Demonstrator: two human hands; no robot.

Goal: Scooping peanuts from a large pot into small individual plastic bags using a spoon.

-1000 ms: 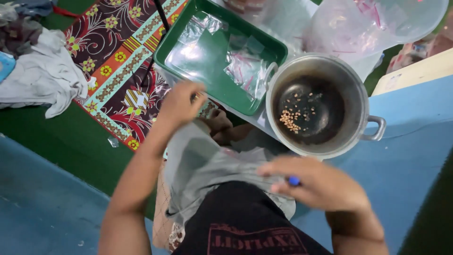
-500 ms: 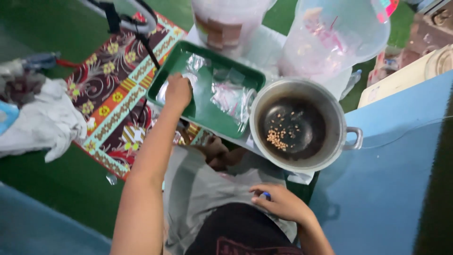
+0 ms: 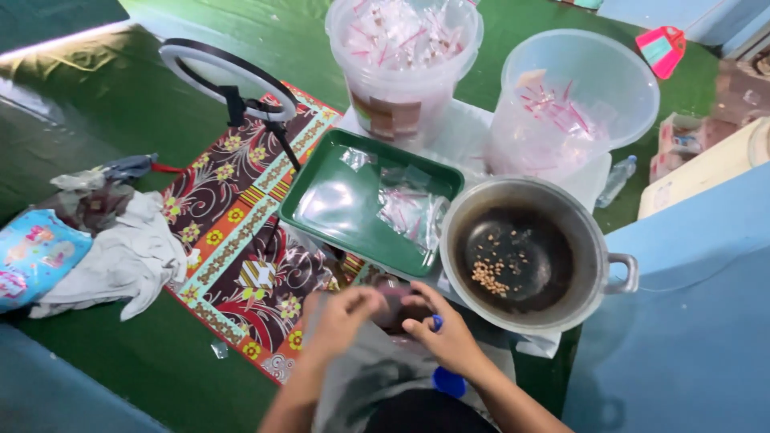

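Observation:
My left hand [image 3: 341,314] and my right hand [image 3: 447,337] meet over my lap, just in front of the green tray [image 3: 321,220]. The right hand is closed around a small blue object [image 3: 437,322]; a blue round part [image 3: 449,382] shows below the wrist. The left hand's fingers curl toward the right hand, and blur hides whether they pinch anything. Several small clear plastic bags [image 3: 413,210] lie in the tray. To the right of the hands stands a metal pot [image 3: 597,240] with a dark inside and a few pale seeds [image 3: 491,273] at the bottom.
Two clear plastic buckets [image 3: 401,56] [image 3: 581,96] with small packets stand behind the tray. A ring light on a stand [image 3: 228,80] rests on a patterned mat [image 3: 241,232]. Crumpled cloth [image 3: 120,256] and a colourful bag [image 3: 36,252] lie at left. A blue wall [image 3: 690,321] rises at right.
My left hand has drawn back from the green tray to my lap and now meets the right hand. The view has tilted up, which brings the buckets and ring light into sight.

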